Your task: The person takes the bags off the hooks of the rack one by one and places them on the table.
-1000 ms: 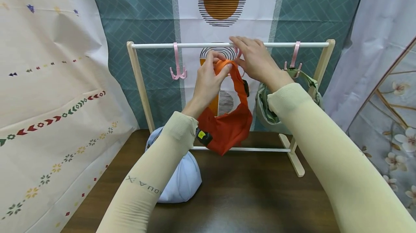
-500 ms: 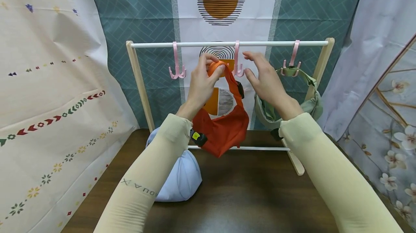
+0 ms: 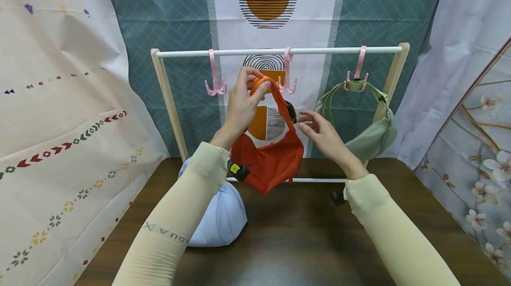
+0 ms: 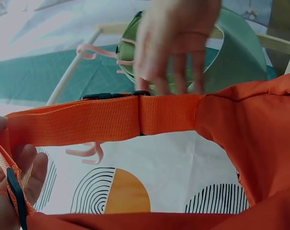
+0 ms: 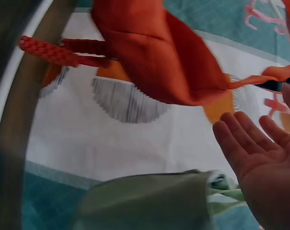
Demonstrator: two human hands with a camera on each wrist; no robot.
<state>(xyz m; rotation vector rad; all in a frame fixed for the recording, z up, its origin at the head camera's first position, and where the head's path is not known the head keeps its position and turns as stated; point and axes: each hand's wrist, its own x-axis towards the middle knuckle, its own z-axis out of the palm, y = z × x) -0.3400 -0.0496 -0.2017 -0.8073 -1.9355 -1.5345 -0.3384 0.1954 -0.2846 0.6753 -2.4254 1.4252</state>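
Observation:
My left hand [image 3: 241,106] pinches the top of the orange strap of a red-orange shoulder bag [image 3: 271,164], which hangs below it in front of the rack. A black buckle [image 3: 291,112] sits on the strap's right side, and a second black buckle with a yellow mark [image 3: 238,170] dangles by my left cuff. Just right of the strap is my right hand [image 3: 325,137], fingers loosely extended and holding nothing; the right wrist view shows its palm [image 5: 274,177] facing up beside the bag. Close behind the strap top, a pink hook [image 3: 287,75] hangs from the white bar [image 3: 247,52].
Another pink hook [image 3: 214,77] hangs at the left of the bar. A green bag [image 3: 375,135] hangs from the right pink hook [image 3: 360,66]. On the brown table [image 3: 295,241], a light blue bag [image 3: 223,221] lies partly behind my left forearm. Patterned cloths surround the table.
My right hand has left the middle hook at the bar and come down beside the strap's buckle. My left hand, still pinching the strap, has shifted left with the bag.

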